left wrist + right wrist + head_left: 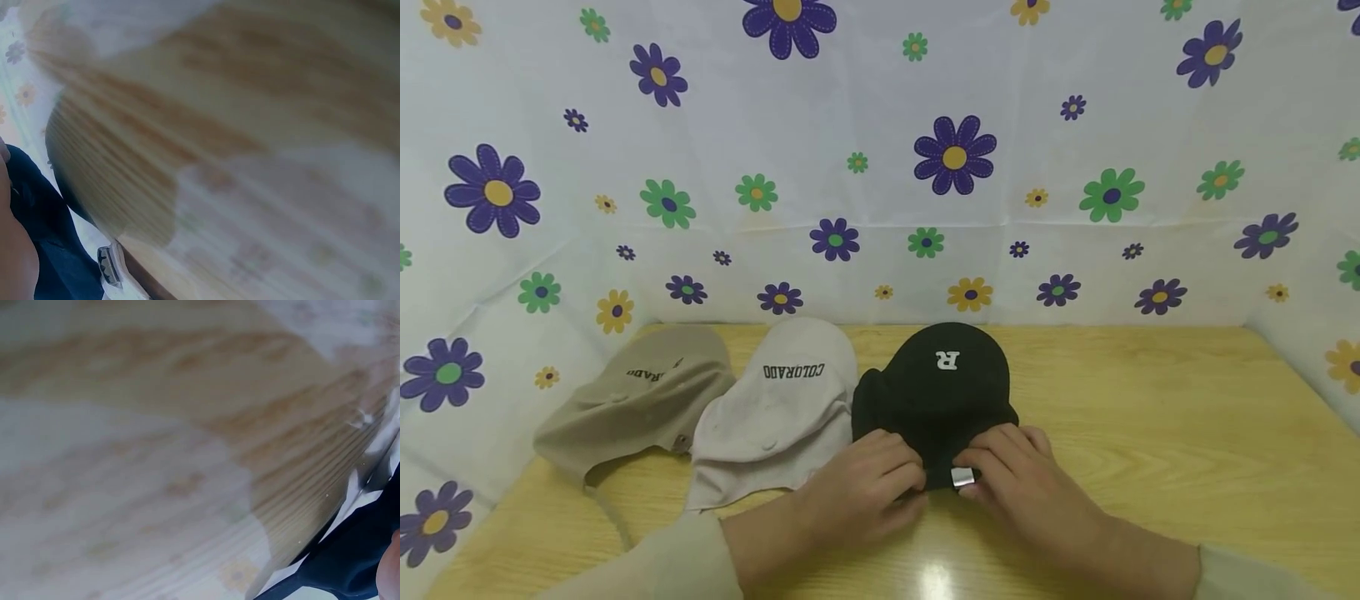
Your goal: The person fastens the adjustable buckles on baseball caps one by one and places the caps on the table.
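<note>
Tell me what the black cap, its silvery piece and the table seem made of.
Black cap: probably matte fabric, as it shows no shine and folds softly. Silvery piece: likely smooth metal, given its bright glint, though plastic is possible. Table: wood or wood-look laminate, slightly glossy, judging by its grain and the light reflected in it.

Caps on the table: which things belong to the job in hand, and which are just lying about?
In the job:
black cap
left hand and right hand, both holding its near edge

Seemingly just lying about:
pale cap
tan cap
</note>
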`<state>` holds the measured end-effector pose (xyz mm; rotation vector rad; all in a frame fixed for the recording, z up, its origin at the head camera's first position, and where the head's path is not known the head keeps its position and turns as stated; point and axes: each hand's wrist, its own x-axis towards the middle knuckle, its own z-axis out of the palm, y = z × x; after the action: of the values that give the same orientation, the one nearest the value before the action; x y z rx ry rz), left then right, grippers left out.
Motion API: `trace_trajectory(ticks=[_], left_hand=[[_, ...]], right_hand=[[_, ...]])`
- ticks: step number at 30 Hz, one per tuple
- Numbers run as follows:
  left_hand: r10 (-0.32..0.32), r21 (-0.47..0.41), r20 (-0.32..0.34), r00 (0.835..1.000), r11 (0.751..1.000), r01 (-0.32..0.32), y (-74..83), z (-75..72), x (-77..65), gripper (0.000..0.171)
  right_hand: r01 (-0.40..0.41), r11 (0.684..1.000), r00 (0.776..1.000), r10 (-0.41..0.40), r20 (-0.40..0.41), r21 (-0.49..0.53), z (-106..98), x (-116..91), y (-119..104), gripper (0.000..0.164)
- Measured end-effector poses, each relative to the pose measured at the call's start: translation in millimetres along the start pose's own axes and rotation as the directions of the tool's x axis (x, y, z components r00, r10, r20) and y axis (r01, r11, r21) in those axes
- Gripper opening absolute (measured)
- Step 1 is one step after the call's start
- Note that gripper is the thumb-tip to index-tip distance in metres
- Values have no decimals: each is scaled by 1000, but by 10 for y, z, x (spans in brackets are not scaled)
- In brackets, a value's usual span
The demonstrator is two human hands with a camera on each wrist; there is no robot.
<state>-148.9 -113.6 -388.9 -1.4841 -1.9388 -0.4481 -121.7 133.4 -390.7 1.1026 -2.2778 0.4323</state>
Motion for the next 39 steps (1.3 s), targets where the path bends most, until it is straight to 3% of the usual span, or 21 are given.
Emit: trace_trajectory(ticks=[8, 13, 18, 24, 28, 35, 39], left_hand=[[3, 34, 9, 1000, 999, -4, -4, -3, 11, 16], [45, 33, -17, 999, 998, -45, -5, 7, 13, 9], [104, 41, -78, 991, 994, -101, -16, 21, 26, 6], [103, 28, -119, 988, 995, -100, -29, -7, 36, 6], [94, 22, -109, 990, 996, -92, -28, -7, 44, 5], [42, 31, -27, 999, 999, -42, 0, 20, 36, 7], [39, 24, -27, 999, 999, -38, 9, 23, 34, 7]], right_hand=[[10, 1000, 1000, -10, 5, 17, -10, 13, 2, 42], [-2, 1000, 999, 0, 47, 31, -20, 7, 6, 43], [32, 999, 999, -32, 5, 35, 5, 10, 25, 38], [50, 998, 998, -48, -49, 43, 15, 22, 50, 38], [47, 998, 998, -45, -51, 51, 9, 29, 54, 38], [66, 997, 996, -63, -63, 48, 7, 27, 39, 38], [63, 996, 997, -60, -48, 58, 1, 27, 35, 38]])
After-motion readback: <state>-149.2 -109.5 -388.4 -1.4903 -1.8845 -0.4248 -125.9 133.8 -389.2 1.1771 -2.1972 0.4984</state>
